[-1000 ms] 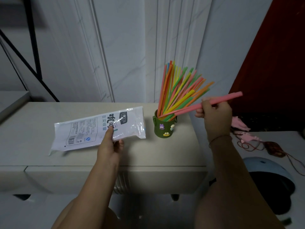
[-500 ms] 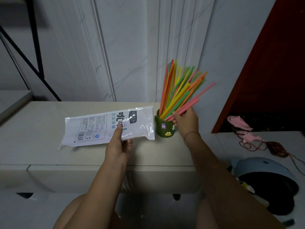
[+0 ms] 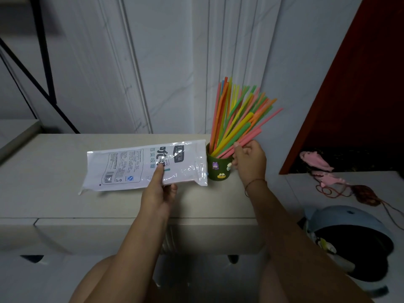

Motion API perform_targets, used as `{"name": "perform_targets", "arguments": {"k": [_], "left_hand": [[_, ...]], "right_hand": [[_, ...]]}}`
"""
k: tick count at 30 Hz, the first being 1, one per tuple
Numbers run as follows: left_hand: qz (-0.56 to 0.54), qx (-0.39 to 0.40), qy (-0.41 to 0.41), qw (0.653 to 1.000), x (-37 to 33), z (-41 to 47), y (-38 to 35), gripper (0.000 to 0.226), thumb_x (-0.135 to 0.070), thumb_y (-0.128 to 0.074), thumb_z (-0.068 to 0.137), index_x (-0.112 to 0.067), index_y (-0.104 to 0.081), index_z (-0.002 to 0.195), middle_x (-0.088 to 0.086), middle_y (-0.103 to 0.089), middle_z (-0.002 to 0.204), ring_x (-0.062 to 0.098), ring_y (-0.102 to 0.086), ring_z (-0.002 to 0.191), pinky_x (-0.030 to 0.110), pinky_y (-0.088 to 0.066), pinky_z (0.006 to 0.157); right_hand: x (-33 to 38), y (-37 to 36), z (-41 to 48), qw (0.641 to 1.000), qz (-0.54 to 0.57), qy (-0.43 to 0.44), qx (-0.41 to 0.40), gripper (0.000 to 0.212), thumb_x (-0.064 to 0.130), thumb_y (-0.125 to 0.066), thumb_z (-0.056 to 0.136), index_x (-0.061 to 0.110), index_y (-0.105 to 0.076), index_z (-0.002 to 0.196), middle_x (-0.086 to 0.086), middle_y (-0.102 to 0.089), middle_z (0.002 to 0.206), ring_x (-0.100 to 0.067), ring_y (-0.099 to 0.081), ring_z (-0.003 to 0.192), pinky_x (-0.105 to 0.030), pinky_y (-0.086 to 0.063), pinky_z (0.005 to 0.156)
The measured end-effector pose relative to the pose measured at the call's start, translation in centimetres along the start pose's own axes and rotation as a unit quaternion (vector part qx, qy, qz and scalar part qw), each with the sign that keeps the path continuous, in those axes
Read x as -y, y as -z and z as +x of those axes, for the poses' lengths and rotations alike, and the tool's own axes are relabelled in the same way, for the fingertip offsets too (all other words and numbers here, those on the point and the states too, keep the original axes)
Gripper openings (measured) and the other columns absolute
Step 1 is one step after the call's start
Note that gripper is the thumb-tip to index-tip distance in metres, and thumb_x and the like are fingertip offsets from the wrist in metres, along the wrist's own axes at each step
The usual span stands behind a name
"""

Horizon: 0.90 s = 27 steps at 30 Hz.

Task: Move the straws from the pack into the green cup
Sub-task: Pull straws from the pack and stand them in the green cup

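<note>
My left hand (image 3: 158, 194) is closest to me, at about 7 o'clock from the green cup (image 3: 219, 166). Its thumb and fingers pinch the near edge of the pack (image 3: 144, 166), which lies flat on the pale cabinet top (image 3: 54, 171). The pack looks almost flat and empty to me. I can see only a tiny bit of green inside, near my thumb, so maybe 1 straw is left. I cannot be sure.

My right hand (image 3: 250, 160) is at 3 o'clock from the cup, right beside it. Its fingers are curled around the low ends of a few pink straws (image 3: 247, 138), guiding them into the cup.

The cup stands just past the open end of the pack, touching it or nearly so. It is full of straws (image 3: 237, 115) that fan out toward 1 o'clock.

I think I am finishing a drop. Next I need to let go gently so the cup does not tip, then reach back into the pack.
</note>
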<state>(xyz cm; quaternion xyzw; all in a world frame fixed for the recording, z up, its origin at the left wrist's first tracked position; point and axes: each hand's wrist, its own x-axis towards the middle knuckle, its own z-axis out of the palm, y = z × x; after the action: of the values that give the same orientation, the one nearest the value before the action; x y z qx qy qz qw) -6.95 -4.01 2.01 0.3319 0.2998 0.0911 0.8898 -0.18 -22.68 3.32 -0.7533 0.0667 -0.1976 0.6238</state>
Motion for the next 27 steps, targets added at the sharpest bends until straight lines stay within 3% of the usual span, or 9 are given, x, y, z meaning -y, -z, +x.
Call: {"name": "perform_targets", "arguments": {"k": [8,11,15,17,19,21,23,27], "left_hand": [[0.003,-0.003,0.000,1.000,0.1,0.2,-0.2,0.013,-0.024,-0.072,0.083,-0.025,-0.064,0.093,-0.005,-0.070,0.087,0.008,-0.064,0.072,0.014,-0.047,0.042],[0.004,-0.004,-0.005,1.000,0.1,0.3,-0.1,0.015,-0.024,-0.073,0.082,-0.025,-0.064,0.094,-0.005,-0.071,0.089,0.008,-0.065,0.072,0.015,-0.047,0.043],[0.025,0.015,-0.039,0.999,0.2,0.1,0.1,0.021,-0.027,-0.074,0.081,-0.024,-0.065,0.101,-0.006,-0.075,0.089,0.010,-0.069,0.077,0.018,-0.050,0.048],[0.064,0.037,-0.090,0.993,0.3,-0.1,0.0,0.032,-0.029,-0.074,0.082,-0.025,-0.064,0.112,-0.008,-0.075,0.097,0.009,-0.071,0.082,0.020,-0.052,0.053],[0.109,0.070,-0.150,0.980,0.5,-0.5,-0.2,0.037,-0.029,-0.072,0.083,-0.031,-0.061,0.118,-0.011,-0.074,0.102,0.008,-0.072,0.085,0.021,-0.055,0.058],[0.152,0.093,-0.196,0.964,0.6,-1.0,-0.4,0.032,-0.028,-0.071,0.084,-0.035,-0.062,0.114,-0.011,-0.074,0.105,0.006,-0.071,0.089,0.024,-0.057,0.062],[0.180,0.105,-0.225,0.952,0.6,-1.2,-0.5,0.033,-0.027,-0.071,0.084,-0.031,-0.063,0.115,-0.009,-0.074,0.106,0.007,-0.071,0.089,0.023,-0.056,0.062],[0.208,0.114,-0.248,0.939,0.5,-1.4,-0.6,0.027,-0.026,-0.074,0.081,-0.032,-0.065,0.106,-0.014,-0.073,0.103,0.007,-0.071,0.090,0.021,-0.056,0.063]], "right_hand": [[-0.3,0.1,0.1,0.999,-0.033,-0.014,0.033,0.018,0.022,-0.067,0.083,0.011,-0.055,0.076,-0.003,-0.058,0.062,-0.009,-0.055,0.047,-0.029,-0.051,0.058],[-0.8,0.3,-1.2,0.997,-0.005,-0.066,0.048,0.027,0.029,-0.072,0.078,0.015,-0.051,0.087,-0.007,-0.061,0.075,-0.012,-0.057,0.052,-0.030,-0.050,0.055],[-1.3,-0.1,-3.5,0.980,0.088,-0.165,0.072,0.022,0.026,-0.058,0.091,0.008,-0.053,0.080,-0.008,-0.054,0.066,-0.014,-0.049,0.049,-0.021,-0.042,0.043],[-1.1,-0.6,-4.7,0.936,0.203,-0.270,0.099,0.023,0.025,-0.050,0.095,0.010,-0.055,0.078,-0.007,-0.054,0.067,-0.014,-0.051,0.055,-0.022,-0.045,0.050],[-0.7,-0.9,-5.5,0.859,0.311,-0.378,0.148,0.027,0.033,-0.045,0.096,0.010,-0.060,0.096,-0.006,-0.062,0.084,-0.017,-0.059,0.078,-0.028,-0.050,0.071],[-0.6,-1.1,-5.9,0.794,0.384,-0.434,0.183,0.036,0.038,-0.042,0.097,0.011,-0.061,0.109,-0.007,-0.065,0.100,-0.021,-0.060,0.094,-0.035,-0.049,0.081],[-0.4,-1.4,-5.9,0.766,0.422,-0.450,0.180,0.037,0.039,-0.040,0.097,0.011,-0.061,0.112,-0.009,-0.064,0.106,-0.024,-0.058,0.096,-0.038,-0.049,0.081],[-0.3,-2.0,-5.9,0.754,0.441,-0.458,0.168,0.034,0.035,-0.041,0.098,0.011,-0.063,0.107,-0.010,-0.061,0.108,-0.026,-0.057,0.094,-0.038,-0.048,0.083]]}}
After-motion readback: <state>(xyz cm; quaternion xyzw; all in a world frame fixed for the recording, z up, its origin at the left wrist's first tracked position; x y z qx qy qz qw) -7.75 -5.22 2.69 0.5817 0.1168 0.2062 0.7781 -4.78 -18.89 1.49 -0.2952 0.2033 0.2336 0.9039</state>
